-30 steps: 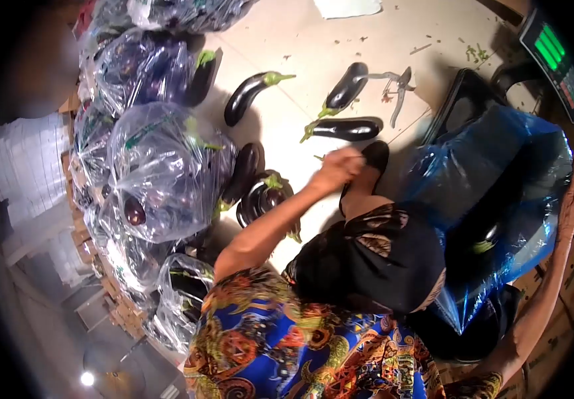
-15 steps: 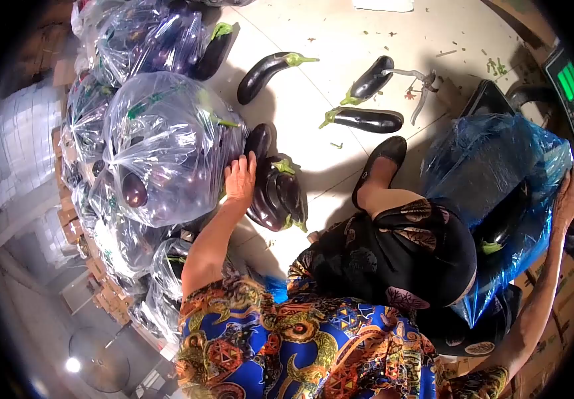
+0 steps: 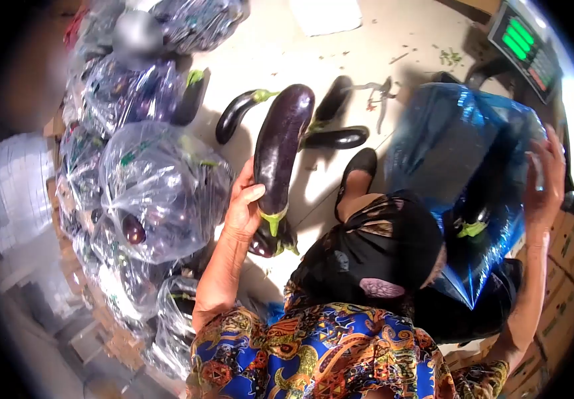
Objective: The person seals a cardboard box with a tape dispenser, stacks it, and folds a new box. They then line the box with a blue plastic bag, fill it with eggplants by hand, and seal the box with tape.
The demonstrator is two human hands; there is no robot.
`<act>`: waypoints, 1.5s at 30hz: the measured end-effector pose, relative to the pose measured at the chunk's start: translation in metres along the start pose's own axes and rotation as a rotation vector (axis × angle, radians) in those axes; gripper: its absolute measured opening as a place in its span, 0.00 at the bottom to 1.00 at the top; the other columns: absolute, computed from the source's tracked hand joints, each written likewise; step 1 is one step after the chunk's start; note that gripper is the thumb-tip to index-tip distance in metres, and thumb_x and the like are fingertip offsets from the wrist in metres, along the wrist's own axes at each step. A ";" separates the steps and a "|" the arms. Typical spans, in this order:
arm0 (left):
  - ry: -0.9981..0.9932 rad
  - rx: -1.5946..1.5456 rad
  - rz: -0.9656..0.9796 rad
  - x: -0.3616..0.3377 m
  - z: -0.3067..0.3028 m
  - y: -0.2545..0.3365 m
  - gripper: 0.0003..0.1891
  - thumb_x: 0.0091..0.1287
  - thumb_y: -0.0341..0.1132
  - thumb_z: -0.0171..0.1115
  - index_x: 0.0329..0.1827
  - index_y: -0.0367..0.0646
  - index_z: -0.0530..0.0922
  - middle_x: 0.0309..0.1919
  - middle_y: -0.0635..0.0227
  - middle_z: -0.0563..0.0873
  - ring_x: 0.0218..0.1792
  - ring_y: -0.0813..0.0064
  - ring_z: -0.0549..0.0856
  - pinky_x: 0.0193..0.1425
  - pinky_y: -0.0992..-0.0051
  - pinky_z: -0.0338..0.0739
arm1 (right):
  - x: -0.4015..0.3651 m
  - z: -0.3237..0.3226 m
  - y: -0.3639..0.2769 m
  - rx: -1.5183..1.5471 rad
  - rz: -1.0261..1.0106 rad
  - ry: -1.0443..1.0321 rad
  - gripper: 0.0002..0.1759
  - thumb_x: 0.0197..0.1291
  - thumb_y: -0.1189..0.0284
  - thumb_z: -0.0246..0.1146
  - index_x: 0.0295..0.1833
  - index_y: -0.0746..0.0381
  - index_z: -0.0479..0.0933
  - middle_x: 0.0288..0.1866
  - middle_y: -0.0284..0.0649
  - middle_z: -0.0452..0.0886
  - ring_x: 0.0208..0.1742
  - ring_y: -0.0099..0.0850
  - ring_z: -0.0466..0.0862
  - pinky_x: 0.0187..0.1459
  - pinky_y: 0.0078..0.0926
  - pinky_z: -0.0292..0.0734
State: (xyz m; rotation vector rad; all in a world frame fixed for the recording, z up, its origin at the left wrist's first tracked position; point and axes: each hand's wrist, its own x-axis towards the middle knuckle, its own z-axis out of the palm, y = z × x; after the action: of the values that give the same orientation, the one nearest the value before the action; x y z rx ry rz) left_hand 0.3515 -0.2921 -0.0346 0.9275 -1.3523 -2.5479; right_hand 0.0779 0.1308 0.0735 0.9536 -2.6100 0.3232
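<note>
On the floor [image 3: 287, 46] in front of your knees, centre of view: your left hand [image 3: 243, 209] is clenched round the stem end of a long dark eggplant [image 3: 280, 149] and holds it upright, clear of the floor, green cap down and blunt end pointing far. Just below that hand lies a small heap of eggplants [image 3: 273, 243]. Three loose eggplants [image 3: 237, 114] lie farther out, beside a pair of shears [image 3: 379, 93]. To the left, the tied clear bags [image 3: 160, 189] of eggplants are stacked from near to far. To the right, the blue bag [image 3: 460, 153] stands open-sided, with one eggplant's green stem [image 3: 473, 227] showing inside, low down. Your right hand [image 3: 545, 183] lies against the bag's right edge with the fingers spread. Whether it pinches the plastic or only presses it cannot be told. A scale display [image 3: 523, 43] glows green at far right. Judgement: the step in hand is the carry, one eggplant picked and on its way across to the blue bag. The next move calls for a swing to the right over your knee, with the bag's mouth kept wide. Put the blunt end in first, and let go only once the fruit is well inside the plastic.
</note>
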 end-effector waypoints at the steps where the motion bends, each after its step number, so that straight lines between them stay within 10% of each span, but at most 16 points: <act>1: -0.022 -0.033 0.022 0.006 0.023 0.008 0.38 0.51 0.38 0.68 0.68 0.37 0.67 0.51 0.57 0.83 0.46 0.63 0.86 0.53 0.64 0.83 | 0.000 -0.003 -0.015 0.018 0.006 -0.049 0.16 0.65 0.73 0.61 0.58 0.57 0.78 0.66 0.43 0.75 0.63 0.39 0.77 0.62 0.36 0.75; 6: -0.297 -0.041 0.063 0.029 0.115 0.036 0.44 0.49 0.39 0.71 0.71 0.35 0.61 0.55 0.51 0.80 0.48 0.61 0.86 0.51 0.63 0.85 | 0.017 -0.021 -0.083 1.137 0.566 -0.414 0.22 0.65 0.68 0.65 0.62 0.63 0.74 0.62 0.43 0.78 0.62 0.32 0.77 0.60 0.32 0.74; 13: -0.619 0.494 0.482 0.033 0.245 0.048 0.48 0.50 0.26 0.71 0.75 0.36 0.56 0.67 0.56 0.70 0.68 0.65 0.70 0.71 0.67 0.64 | 0.062 -0.004 -0.123 1.896 0.532 -0.130 0.25 0.57 0.58 0.69 0.52 0.65 0.75 0.44 0.34 0.80 0.46 0.23 0.77 0.54 0.25 0.70; 19: -0.483 0.953 0.635 0.035 0.266 0.040 0.47 0.48 0.28 0.74 0.74 0.42 0.59 0.62 0.54 0.73 0.61 0.60 0.76 0.64 0.65 0.71 | 0.057 -0.005 -0.105 1.999 0.601 -0.043 0.22 0.58 0.62 0.68 0.51 0.66 0.76 0.42 0.36 0.82 0.46 0.23 0.79 0.53 0.23 0.72; 30: -0.718 0.459 0.268 0.039 0.266 0.048 0.48 0.55 0.44 0.71 0.75 0.35 0.55 0.60 0.56 0.76 0.60 0.68 0.77 0.65 0.71 0.71 | 0.045 0.007 -0.098 1.983 0.614 -0.058 0.26 0.63 0.57 0.64 0.58 0.66 0.74 0.48 0.37 0.80 0.51 0.26 0.77 0.57 0.26 0.69; 32: -0.811 0.315 0.135 0.047 0.264 0.051 0.45 0.56 0.53 0.70 0.71 0.36 0.60 0.48 0.54 0.81 0.39 0.68 0.86 0.39 0.73 0.83 | 0.045 0.006 -0.093 2.085 0.589 -0.089 0.24 0.64 0.58 0.64 0.58 0.64 0.75 0.48 0.36 0.82 0.52 0.26 0.79 0.57 0.29 0.71; 34: -0.832 0.281 0.053 0.045 0.270 0.056 0.45 0.56 0.50 0.68 0.73 0.38 0.59 0.50 0.54 0.80 0.38 0.67 0.86 0.43 0.70 0.83 | 0.051 -0.007 -0.091 2.117 0.540 -0.044 0.22 0.64 0.61 0.65 0.57 0.64 0.76 0.48 0.38 0.83 0.50 0.28 0.81 0.56 0.30 0.74; 40: -0.669 0.332 0.039 0.036 0.252 0.057 0.34 0.66 0.51 0.61 0.67 0.36 0.64 0.44 0.52 0.83 0.33 0.67 0.86 0.37 0.70 0.85 | 0.044 -0.009 -0.092 1.735 0.773 -0.215 0.17 0.70 0.61 0.60 0.56 0.61 0.76 0.51 0.38 0.81 0.54 0.26 0.79 0.56 0.29 0.75; 45: -0.262 0.323 -0.359 0.053 0.160 0.052 0.34 0.68 0.62 0.54 0.55 0.33 0.76 0.33 0.61 0.85 0.29 0.71 0.83 0.34 0.72 0.82 | -0.029 -0.006 -0.056 1.659 0.409 -0.531 0.15 0.70 0.61 0.59 0.48 0.64 0.76 0.37 0.34 0.79 0.37 0.22 0.77 0.40 0.23 0.75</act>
State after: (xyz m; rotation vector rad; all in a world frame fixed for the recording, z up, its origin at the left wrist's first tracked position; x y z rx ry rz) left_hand 0.2092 -0.2290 0.0480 0.9901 -1.8691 -2.8485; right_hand 0.1362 0.1076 0.0730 0.8242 -2.4840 2.8872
